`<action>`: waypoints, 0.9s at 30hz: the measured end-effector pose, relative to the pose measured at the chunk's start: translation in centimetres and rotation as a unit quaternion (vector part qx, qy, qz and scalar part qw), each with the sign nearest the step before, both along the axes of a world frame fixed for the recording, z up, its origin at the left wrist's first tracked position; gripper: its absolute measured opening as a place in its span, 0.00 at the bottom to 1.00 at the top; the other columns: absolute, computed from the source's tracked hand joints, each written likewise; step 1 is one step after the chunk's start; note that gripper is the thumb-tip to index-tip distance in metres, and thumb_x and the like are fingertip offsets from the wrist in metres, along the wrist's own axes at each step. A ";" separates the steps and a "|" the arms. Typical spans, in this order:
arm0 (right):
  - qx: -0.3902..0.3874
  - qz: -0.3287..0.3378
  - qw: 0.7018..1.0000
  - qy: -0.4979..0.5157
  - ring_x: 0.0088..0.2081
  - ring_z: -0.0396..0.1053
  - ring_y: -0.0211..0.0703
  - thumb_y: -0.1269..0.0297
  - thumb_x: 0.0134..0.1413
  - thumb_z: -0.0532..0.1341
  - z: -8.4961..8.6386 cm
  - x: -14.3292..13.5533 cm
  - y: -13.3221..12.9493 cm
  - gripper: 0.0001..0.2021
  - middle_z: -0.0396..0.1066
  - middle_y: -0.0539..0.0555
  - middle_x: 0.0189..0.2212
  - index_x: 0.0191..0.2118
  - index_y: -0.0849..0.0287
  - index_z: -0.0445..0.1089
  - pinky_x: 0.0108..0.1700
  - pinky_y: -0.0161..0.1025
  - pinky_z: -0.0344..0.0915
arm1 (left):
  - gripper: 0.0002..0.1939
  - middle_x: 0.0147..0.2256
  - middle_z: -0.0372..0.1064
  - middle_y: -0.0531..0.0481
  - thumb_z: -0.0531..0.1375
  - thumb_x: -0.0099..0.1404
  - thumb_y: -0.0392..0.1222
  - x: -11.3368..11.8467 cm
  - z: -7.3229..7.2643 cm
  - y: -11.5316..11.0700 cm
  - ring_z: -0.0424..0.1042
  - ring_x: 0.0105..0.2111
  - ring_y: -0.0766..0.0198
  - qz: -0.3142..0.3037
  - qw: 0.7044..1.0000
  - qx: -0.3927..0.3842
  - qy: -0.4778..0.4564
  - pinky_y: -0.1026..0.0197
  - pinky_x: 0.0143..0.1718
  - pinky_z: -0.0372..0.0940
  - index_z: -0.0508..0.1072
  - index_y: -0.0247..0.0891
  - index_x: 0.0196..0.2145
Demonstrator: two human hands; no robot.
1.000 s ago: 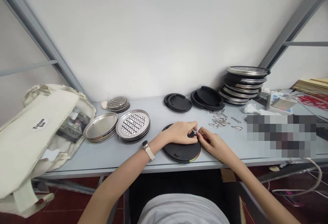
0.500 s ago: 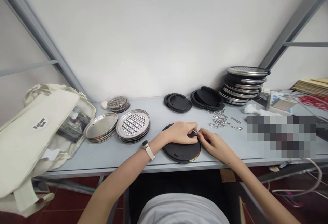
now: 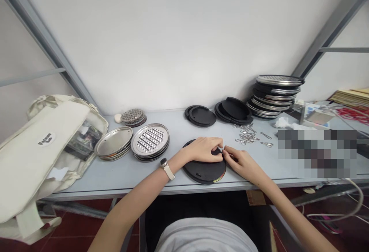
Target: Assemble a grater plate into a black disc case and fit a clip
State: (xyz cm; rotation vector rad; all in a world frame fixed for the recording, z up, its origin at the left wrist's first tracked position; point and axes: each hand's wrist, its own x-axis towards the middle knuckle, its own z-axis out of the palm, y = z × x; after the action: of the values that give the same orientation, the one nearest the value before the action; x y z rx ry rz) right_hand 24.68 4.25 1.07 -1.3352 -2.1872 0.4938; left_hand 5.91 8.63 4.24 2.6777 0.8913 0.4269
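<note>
A round black disc (image 3: 205,170) lies on the table near its front edge, with a strip of colour showing at its lower right rim. My left hand (image 3: 203,150) rests across the disc, its fingers curled around the upper right part, by a small silver metal clip (image 3: 220,149). From the right, my right hand (image 3: 240,161) pinches this clip between thumb and fingertip at the rim. How far the clip goes into the disc is hidden by my fingers. Several similar loose metal clips (image 3: 247,136) lie scattered behind my right hand.
Stacked metal grater discs (image 3: 150,140) and plain metal discs (image 3: 113,144) stand to the left, near a cream bag (image 3: 34,148). Black round holders (image 3: 201,116) lie at the back. A tall stack of grater discs in black holders (image 3: 275,94) stands back right.
Both hands stay almost in place on the disc. The clip and my right fingertips have shifted only very slightly. The other things have not moved.
</note>
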 end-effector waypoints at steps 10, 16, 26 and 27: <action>0.009 0.000 1.000 -0.013 0.21 0.56 0.36 0.60 0.62 0.47 0.0 -0.1 -0.1 0.15 0.59 0.46 0.17 0.24 0.55 0.55 0.24 0.34 0.52 | 0.08 0.34 0.64 0.55 0.57 0.60 0.43 -0.1 -0.4 0.3 0.64 0.30 0.68 -0.027 0.999 0.013 -0.030 0.65 0.30 0.56 0.63 0.40 0.36; 0.021 -0.003 1.000 -0.014 0.21 0.59 0.38 0.60 0.63 0.47 -0.1 -0.2 -0.1 0.15 0.63 0.48 0.19 0.25 0.55 0.55 0.25 0.35 0.53 | 0.08 0.34 0.65 0.54 0.57 0.61 0.43 -0.1 -0.2 0.2 0.64 0.31 0.67 -0.016 1.000 0.005 -0.011 0.65 0.31 0.57 0.64 0.40 0.37; 0.111 -0.013 0.989 -0.092 0.20 0.60 0.40 0.63 0.62 0.47 -0.7 -0.3 -0.1 0.13 0.61 0.49 0.18 0.27 0.55 0.59 0.25 0.36 0.54 | 0.08 0.33 0.65 0.55 0.57 0.60 0.42 0.0 -0.3 0.2 0.63 0.29 0.68 -0.023 0.999 0.012 -0.027 0.65 0.30 0.56 0.63 0.40 0.36; 0.119 -0.012 0.988 -0.098 0.20 0.61 0.40 0.63 0.62 0.47 -0.7 -0.3 -0.1 0.12 0.61 0.49 0.18 0.27 0.55 0.59 0.26 0.36 0.54 | 0.07 0.33 0.65 0.55 0.57 0.60 0.43 0.0 -0.3 0.2 0.63 0.29 0.68 -0.023 0.999 0.012 -0.027 0.65 0.30 0.56 0.63 0.40 0.36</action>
State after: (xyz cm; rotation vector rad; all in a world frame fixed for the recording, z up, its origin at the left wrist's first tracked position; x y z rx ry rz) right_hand 24.38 4.15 0.34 -1.3245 -2.2980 0.0901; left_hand 5.88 8.82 3.93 2.6884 0.8131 0.5014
